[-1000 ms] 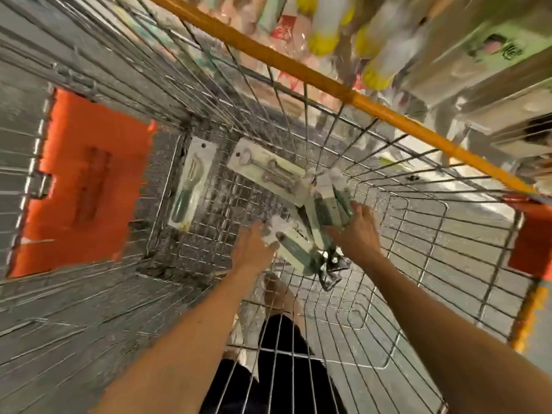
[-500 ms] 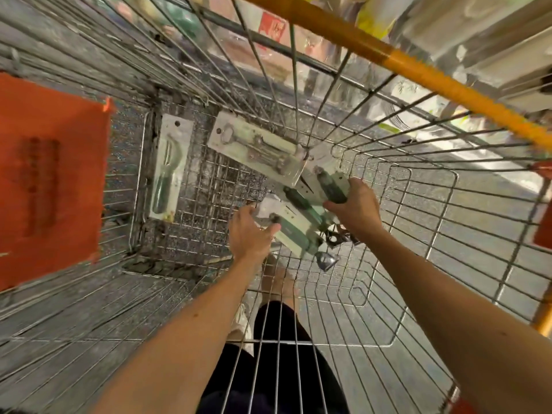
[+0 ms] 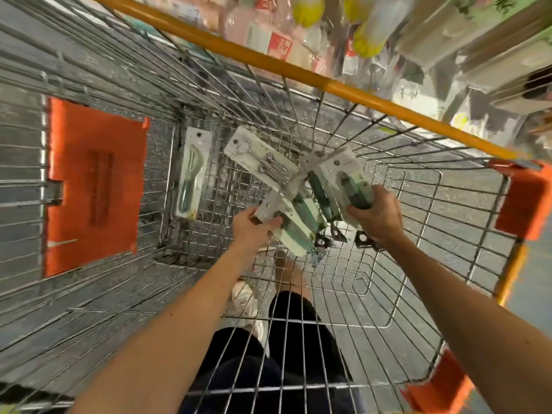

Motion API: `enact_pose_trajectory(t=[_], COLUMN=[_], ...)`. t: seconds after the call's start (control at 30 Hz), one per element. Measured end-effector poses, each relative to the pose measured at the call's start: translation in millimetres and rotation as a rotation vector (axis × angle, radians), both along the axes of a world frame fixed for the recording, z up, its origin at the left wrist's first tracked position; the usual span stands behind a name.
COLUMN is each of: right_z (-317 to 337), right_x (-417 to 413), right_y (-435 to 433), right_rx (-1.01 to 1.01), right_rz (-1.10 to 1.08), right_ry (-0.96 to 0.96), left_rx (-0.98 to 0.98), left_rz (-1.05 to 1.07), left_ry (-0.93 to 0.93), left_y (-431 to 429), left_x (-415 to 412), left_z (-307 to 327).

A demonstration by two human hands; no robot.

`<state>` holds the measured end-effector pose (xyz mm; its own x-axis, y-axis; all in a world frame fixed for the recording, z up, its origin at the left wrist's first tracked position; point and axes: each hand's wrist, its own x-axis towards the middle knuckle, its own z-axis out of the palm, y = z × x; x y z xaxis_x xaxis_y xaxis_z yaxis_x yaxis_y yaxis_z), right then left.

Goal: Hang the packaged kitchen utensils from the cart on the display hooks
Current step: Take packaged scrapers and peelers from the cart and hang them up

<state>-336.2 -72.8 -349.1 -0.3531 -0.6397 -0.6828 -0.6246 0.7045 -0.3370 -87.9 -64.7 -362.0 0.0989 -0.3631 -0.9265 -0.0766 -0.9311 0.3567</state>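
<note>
Both my arms reach down into a wire shopping cart (image 3: 397,234). My left hand (image 3: 251,227) pinches the end of a white-carded green-handled utensil pack (image 3: 294,222). My right hand (image 3: 378,215) grips a bundle of similar green-handled packs (image 3: 343,180), lifted off the cart floor. A corkscrew pack (image 3: 260,158) lies flat on the cart bottom just beyond them. Further left a peeler pack (image 3: 192,174) lies alone along the cart's end wall.
The cart has an orange top rail (image 3: 298,70), an orange panel (image 3: 92,183) on its left wall and orange corner caps (image 3: 521,198). Hanging packaged goods (image 3: 367,22) on the display fill the top right, blurred. My legs and a shoe (image 3: 245,297) show through the wires.
My right hand has raised its bundle of packs up and to the right. My left hand has closed on the end of the lower pack and lifted it. The view has swung slightly.
</note>
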Motion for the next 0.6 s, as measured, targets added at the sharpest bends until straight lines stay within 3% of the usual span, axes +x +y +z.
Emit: enact_pose_trajectory(t=[0.17,0.37,0.6], right_z=[26.8,75.9,155.8], right_x=[17.6,61.0,135.7], right_y=[12.3,31.1,53.3], right_rx=[0.039,0.094,-0.059], right_rz=[0.011,-0.206,-0.348], right_ry=[-0.087,-0.399,-0.571], left_rx=[-0.016,-0.098,-0.280], left_rz=[-0.036,-0.132,-0.211], left_ry=[0.043,0.123,0.238], left_y=[-11.5,-11.9,-0.6], left_x=[29.9,60.5,112.8], left_z=[25.6,72.7,158.4])
